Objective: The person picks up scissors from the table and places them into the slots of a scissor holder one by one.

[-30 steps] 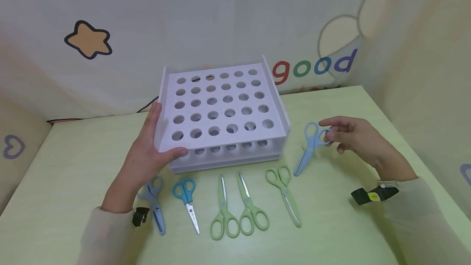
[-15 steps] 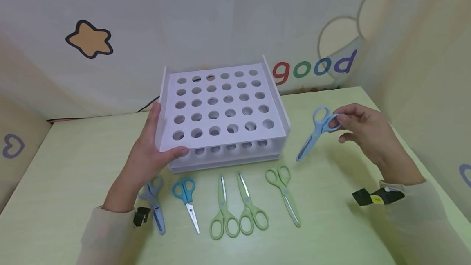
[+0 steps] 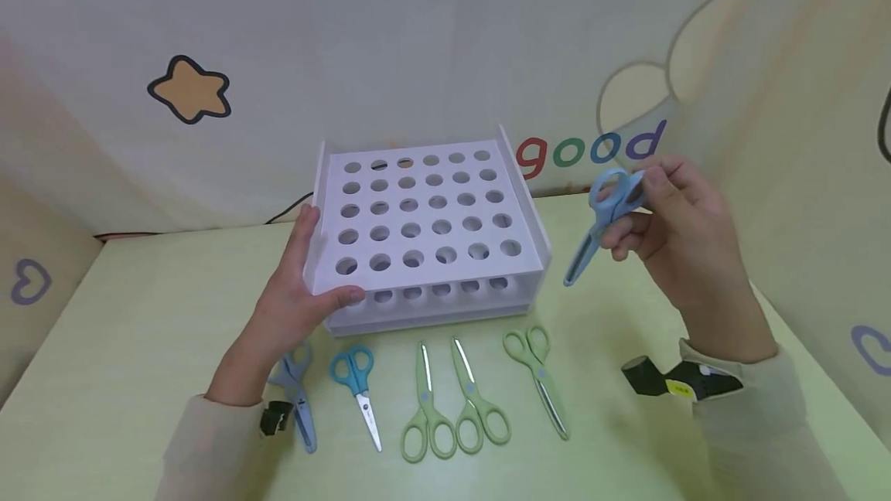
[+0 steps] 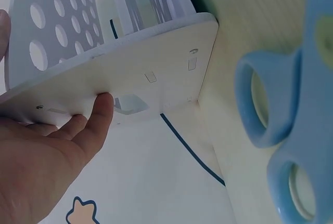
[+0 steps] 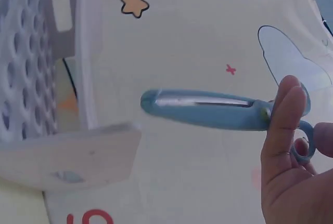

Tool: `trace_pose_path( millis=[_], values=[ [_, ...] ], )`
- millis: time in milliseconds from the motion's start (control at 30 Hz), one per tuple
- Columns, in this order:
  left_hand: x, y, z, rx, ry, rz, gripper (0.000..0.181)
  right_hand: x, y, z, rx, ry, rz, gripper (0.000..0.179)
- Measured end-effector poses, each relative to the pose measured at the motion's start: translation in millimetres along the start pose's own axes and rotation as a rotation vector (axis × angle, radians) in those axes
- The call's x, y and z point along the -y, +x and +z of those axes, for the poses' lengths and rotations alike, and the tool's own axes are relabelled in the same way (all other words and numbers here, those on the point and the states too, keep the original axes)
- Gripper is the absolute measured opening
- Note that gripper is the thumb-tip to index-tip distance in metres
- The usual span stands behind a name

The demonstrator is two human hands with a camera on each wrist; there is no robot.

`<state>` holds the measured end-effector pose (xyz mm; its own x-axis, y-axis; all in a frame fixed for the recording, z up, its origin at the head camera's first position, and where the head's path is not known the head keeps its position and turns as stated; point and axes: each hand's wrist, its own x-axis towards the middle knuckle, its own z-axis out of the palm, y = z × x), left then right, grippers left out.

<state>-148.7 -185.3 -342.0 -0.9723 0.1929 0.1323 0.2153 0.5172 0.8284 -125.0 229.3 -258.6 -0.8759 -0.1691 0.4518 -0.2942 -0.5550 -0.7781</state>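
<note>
A white rack (image 3: 425, 215) with rows of round holes stands on the table. My left hand (image 3: 288, 315) rests against its left front corner, fingers spread along the side panel and thumb on the front edge. To the right of the rack, my right hand (image 3: 685, 246) holds light blue scissors (image 3: 604, 211) by the handles, above the table. Their covered blade points away from the palm in the right wrist view. Another pair of blue scissors (image 3: 298, 400) lies beside my left wrist, partly hidden by it.
On the pale green table (image 3: 160, 315), in front of the rack, lie teal scissors (image 3: 358, 389) with bare metal blades. Green scissors (image 3: 426, 416), second green scissors (image 3: 476, 408) and third green scissors (image 3: 539, 377) lie farther right. A printed curtain (image 3: 390, 45) hangs behind.
My right hand has raised the light blue scissors and moved them farther back, turning them slightly. My left hand stays at the rack. The head view has tilted up a little.
</note>
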Motion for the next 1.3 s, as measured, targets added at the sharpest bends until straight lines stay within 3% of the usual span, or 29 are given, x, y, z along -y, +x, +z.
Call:
trace_pose_path(
  millis=[133,267,367,433,533,667,900,1300],
  values=[
    [1.9,0.8,4.2,0.005,0.008,-0.005,0.118,-9,13.0,17,0.037,0.074,-0.055,0.018],
    [0.6,-1.0,6.3,0.015,0.023,-0.009,0.117,-23,19.2,29,-0.041,-0.102,-0.083,0.018],
    [-2.4,-2.7,4.2,0.013,0.026,0.001,0.115,-34,21.6,35,-0.122,-0.296,-0.071,0.016],
    [-4.7,-4.0,1.0,0.008,0.024,0.012,0.115,-40,23.1,37,-0.159,-0.360,-0.052,0.016],
    [-7.8,-7.5,-4.8,0.002,0.039,0.011,0.114,-45,24.1,39,-0.190,-0.407,-0.001,0.014],
    [-10.5,-11.7,-9.6,-0.008,0.064,0.001,0.115,-48,24.5,40,-0.187,-0.459,0.141,0.015],
    [-13.2,-14.8,-11.4,-0.013,0.053,0.005,0.115,-39,24.2,40,-0.168,-0.828,0.373,0.024],
    [-14.8,-15.1,-12.9,-0.008,0.041,-0.001,0.115,-40,20.8,32,-0.034,-1.012,0.432,0.020]
  ],
)
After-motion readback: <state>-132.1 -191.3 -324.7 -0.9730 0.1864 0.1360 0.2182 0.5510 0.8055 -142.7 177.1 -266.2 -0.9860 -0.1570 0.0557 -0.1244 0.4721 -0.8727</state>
